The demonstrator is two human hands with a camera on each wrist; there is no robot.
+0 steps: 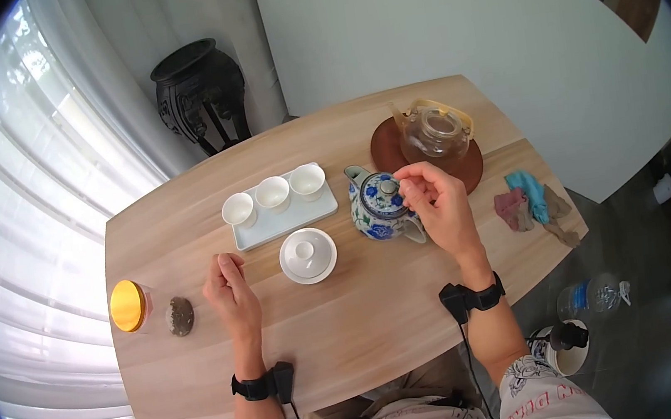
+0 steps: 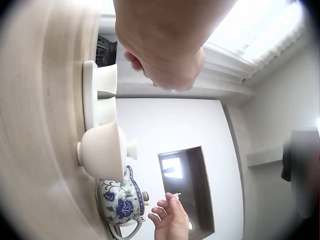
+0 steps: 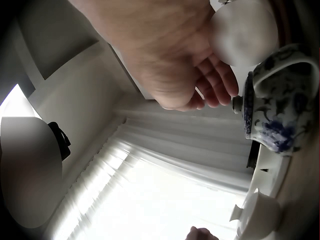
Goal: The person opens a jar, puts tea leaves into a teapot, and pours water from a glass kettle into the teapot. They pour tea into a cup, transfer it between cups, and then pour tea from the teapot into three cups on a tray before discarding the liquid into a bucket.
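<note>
Toward the tabletop's (image 1: 366, 323) right edge, the teapot (image 1: 377, 225) stands with the right hand (image 1: 443, 211), loosely bent, seemingly empty, just beside its knob (image 1: 387, 188), where a square fingertip pinch clear of the kettle (image 1: 429, 143) looks steadiest, left hand (image 1: 234, 296) loosely curled, also empty-looking.

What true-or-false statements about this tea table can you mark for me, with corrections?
1. Three white cups stand on the rectangular white tray. True.
2. The white gaiwan is uncovered. False: the gaiwan's lid is on.
3. The right hand grips the handle of the blue-and-white teapot. False: the right hand is near the teapot's lid knob, off the handle.
4. The glass kettle rests on a brown mat. True.
5. The left hand is apart from the cups. True.
</note>
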